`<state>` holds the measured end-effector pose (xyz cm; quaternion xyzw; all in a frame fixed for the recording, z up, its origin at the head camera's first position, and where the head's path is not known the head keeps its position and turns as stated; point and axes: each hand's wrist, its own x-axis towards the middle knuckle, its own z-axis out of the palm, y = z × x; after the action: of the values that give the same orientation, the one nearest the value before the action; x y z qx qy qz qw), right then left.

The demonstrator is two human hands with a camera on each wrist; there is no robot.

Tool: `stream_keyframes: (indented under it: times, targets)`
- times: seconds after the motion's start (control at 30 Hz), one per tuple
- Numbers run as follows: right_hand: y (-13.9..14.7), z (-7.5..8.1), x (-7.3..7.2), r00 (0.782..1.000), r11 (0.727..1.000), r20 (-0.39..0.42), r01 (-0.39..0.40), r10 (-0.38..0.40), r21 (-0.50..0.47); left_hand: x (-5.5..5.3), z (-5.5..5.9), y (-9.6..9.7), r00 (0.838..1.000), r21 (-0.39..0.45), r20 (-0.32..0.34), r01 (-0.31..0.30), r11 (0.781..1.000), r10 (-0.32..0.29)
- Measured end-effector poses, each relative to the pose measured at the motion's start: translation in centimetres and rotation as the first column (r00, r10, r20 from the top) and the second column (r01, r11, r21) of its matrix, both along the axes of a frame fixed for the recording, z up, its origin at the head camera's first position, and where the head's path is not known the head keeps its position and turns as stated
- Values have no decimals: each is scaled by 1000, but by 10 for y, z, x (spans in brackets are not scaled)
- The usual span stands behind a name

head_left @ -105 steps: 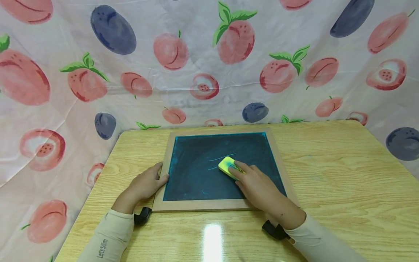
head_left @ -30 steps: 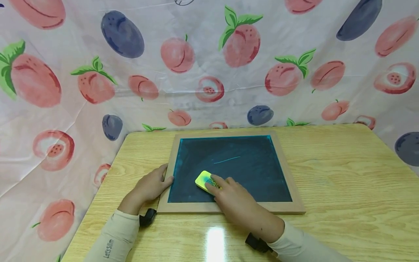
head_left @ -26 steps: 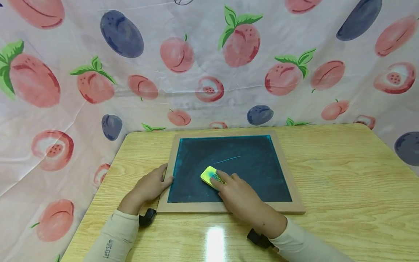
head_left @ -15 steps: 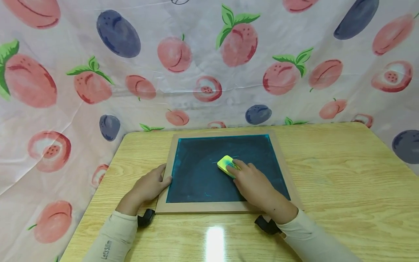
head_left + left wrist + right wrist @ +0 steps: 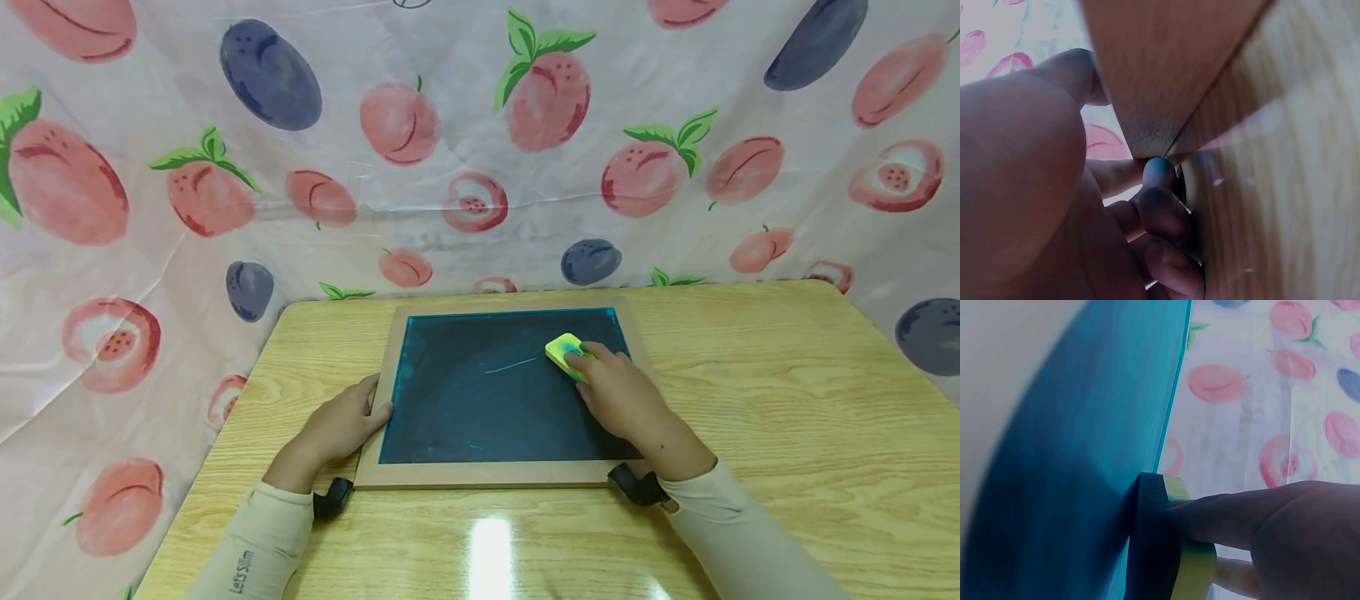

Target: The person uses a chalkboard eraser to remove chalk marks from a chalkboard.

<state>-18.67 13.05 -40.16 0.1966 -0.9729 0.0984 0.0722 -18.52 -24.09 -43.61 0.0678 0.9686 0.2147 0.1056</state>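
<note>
A small blackboard in a pale wooden frame lies flat on the table. My left hand grips the frame's left side, thumb on top. In the left wrist view, its fingers curl against the underside and edge of the frame. Over the board's upper right part, my right hand pinches a yellow board eraser. The right wrist view shows its dark felt side against the board. A thin blue line runs just left of the eraser, and a short faint mark sits near the bottom.
The board rests on a light wood-grain table, whose back edge meets a fruit-print cloth hanging behind and at the left. Black wrist devices sit below both hands. A bright reflection shows on the table's front.
Over the last second, my right hand has carried the eraser from the lower middle up and right. Of two parallel lines seen 3.5 seconds ago, the lower is gone. My left hand stays put.
</note>
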Motion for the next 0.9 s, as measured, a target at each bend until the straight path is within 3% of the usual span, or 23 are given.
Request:
stream_keyframes:
  times: [0.17, 0.5, 0.9]
  targets:
    - [7, 0, -4, 999, 999, 6, 37, -37, 8, -1, -2, 0, 1000, 0, 1, 0, 1000, 0]
    - [4, -3, -4, 1000, 999, -5, 31, -31, 43, 3, -3, -2, 1000, 28, -12, -4, 1000, 4]
    - [-14, -5, 9, 997, 996, -26, -76, 77, 35, 4, -3, -2, 1000, 31, -5, 4, 1000, -4]
